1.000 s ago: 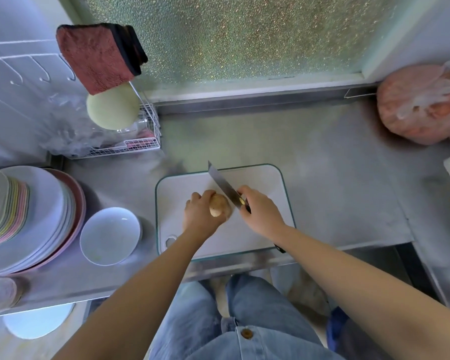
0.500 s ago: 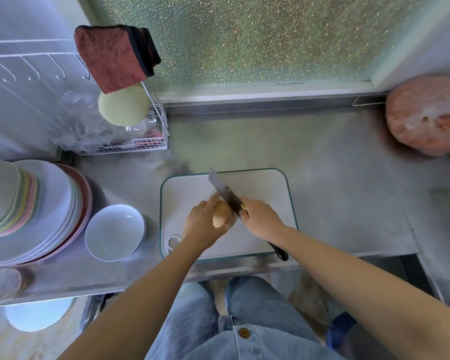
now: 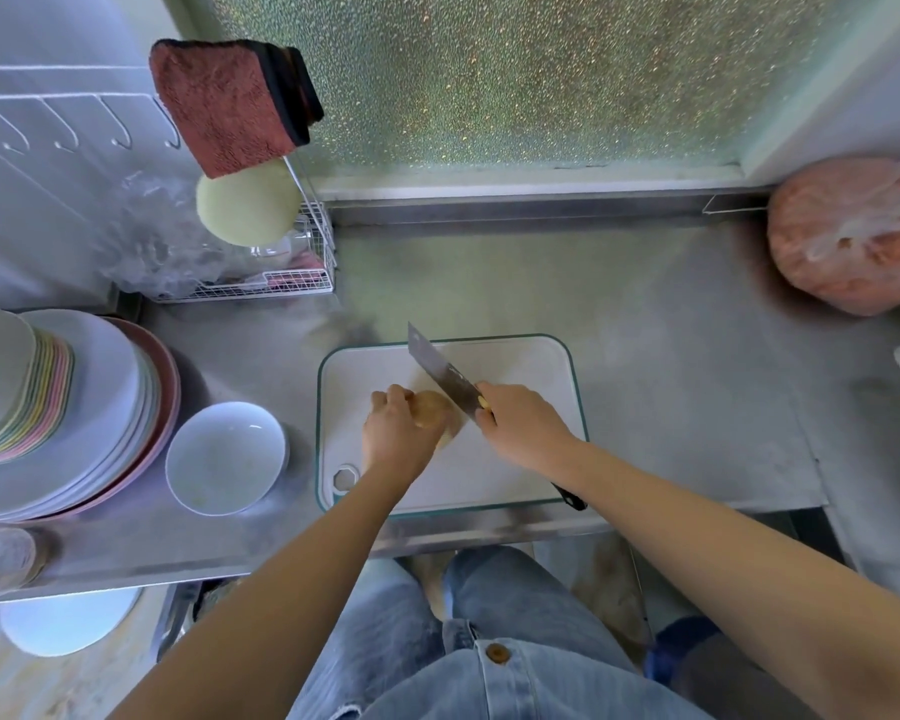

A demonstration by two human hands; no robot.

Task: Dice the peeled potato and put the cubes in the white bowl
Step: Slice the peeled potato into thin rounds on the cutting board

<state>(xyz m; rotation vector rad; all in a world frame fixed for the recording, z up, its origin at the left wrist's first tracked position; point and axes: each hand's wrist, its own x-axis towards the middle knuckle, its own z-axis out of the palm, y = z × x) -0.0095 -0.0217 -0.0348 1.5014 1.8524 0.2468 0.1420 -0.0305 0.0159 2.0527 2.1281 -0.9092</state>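
The potato (image 3: 430,410) sits on the board (image 3: 531,366), near the middle, btw the two hands. The L hand (image 3: 393,439) is on its left side w/ fingers curled over it, holding it down. This hand hides part of the potato, so I can't tell which way its long side runs.

The R hand (image 3: 520,423) is wrapped tight round the knife (image 3: 440,368) handle, close up by the blade. The blade runs on a slant, from the R hand out to the far left. Its edge is at the right side of the potato, touching or just about. So the cut goes in on the side away from the L hand's fingers. I think the job is near the start, since the potato looks mostly whole. A pale bit lies just beside it on the near side. That may be a slice, but I can't be sure.

The bowl (image 3: 224,459) is off the board, just to its left, nearer the L hand. Nothing much is in it, and no cubes. Plates (image 3: 100,407) are stacked left of the bowl.
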